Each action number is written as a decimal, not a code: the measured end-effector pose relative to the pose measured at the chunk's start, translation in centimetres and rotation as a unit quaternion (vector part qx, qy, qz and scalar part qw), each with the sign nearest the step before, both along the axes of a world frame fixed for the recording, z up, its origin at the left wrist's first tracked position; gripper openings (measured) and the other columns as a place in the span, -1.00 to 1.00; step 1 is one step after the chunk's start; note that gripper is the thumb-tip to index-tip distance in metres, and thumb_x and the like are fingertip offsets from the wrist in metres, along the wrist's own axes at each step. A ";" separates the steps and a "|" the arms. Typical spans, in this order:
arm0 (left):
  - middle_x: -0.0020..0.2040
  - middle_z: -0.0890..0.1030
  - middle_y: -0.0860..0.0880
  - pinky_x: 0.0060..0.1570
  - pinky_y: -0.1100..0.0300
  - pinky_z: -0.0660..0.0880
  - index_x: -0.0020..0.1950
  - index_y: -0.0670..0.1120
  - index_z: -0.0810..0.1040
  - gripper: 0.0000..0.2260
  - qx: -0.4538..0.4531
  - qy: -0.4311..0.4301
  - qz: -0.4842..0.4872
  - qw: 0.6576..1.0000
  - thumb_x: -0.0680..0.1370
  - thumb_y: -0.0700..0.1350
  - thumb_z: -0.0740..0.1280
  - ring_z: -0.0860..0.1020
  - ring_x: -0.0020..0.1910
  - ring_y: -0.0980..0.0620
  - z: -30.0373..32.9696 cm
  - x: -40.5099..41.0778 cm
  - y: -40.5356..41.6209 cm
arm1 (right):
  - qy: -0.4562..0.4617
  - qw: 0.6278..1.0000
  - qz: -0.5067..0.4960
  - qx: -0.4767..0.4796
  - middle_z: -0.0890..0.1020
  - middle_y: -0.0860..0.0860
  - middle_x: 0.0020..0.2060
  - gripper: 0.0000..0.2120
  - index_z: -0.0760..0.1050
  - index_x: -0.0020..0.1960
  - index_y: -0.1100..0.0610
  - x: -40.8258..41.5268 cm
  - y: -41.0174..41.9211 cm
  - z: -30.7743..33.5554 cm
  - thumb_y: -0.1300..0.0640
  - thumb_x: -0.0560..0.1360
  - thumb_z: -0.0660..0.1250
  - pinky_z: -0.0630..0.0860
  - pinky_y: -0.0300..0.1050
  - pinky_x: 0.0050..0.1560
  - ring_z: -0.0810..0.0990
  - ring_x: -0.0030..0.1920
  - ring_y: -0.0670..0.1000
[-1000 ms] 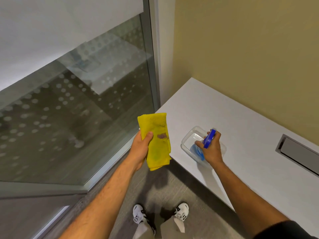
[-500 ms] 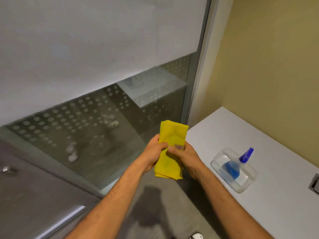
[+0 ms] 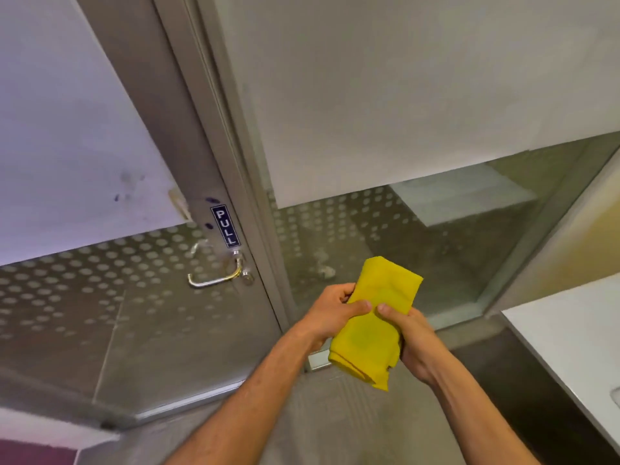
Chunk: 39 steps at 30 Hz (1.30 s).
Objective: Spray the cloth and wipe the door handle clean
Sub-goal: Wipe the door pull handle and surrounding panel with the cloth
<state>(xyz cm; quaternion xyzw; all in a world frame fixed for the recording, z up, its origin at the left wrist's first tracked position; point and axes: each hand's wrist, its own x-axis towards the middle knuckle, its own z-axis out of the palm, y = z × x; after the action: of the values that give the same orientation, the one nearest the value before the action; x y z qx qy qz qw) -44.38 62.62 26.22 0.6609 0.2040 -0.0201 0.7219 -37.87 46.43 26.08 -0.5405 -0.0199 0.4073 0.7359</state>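
While the big grey metal door with dotted glass (image 3: pixel 134 323) stands up and to the left of the grip, the white table top (image 3: pixel 570 337) sits off to its right. The folded yellow cloth (image 3: pixel 372 323) is held in the middle, with the left hand (image 3: pixel 332 313) and the right hand (image 3: pixel 409 337) both closed tight around it. The small shiny silver door handle (image 3: pixel 218 276) is well apart from the cloth, just under a little dark PULL sign (image 3: pixel 225 225).
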 end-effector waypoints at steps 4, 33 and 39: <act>0.17 0.71 -0.20 0.05 0.05 0.61 0.22 -0.12 0.65 -0.63 -0.007 -0.004 0.033 0.999 0.43 -0.09 0.53 0.69 0.02 -0.04 0.0 -2.8 6.1 | -0.015 1.000 0.025 -0.007 0.73 0.19 0.07 -0.54 0.58 0.22 0.18 -1.4 6.1 0.1 0.23 0.33 0.51 0.61 0.16 0.09 0.71 0.07 0.22; 0.67 0.13 -0.17 0.61 -0.06 -0.01 0.66 -0.21 0.14 -0.38 0.939 -0.178 -0.163 0.244 0.67 0.08 0.13 0.10 0.66 -0.13 19.8 -10.9 41.4 | -0.474 0.756 -0.431 -0.135 0.45 0.04 -0.18 -0.86 0.59 0.06 0.18 -11.0 40.2 5.0 0.23 0.50 0.41 0.46 -0.15 -0.19 0.44 -0.23 -0.08; 0.68 0.08 -0.18 0.61 -0.08 -0.03 0.66 -0.23 0.09 -0.34 0.945 -0.194 -0.169 0.203 0.68 0.14 0.07 0.05 0.67 -0.14 19.1 -10.6 41.7 | -0.586 0.685 -0.351 -0.252 0.49 0.14 -0.01 -0.53 0.41 0.46 0.21 -10.4 45.7 2.7 0.19 0.57 0.34 0.40 -0.20 -0.10 0.44 -0.04 0.03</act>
<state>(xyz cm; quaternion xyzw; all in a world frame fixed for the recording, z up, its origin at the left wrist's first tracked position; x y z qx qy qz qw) -54.95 104.35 45.36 0.8543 -0.1914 0.1955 -0.4419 -48.26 92.17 28.82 -0.8015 -0.1522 -0.2911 0.4997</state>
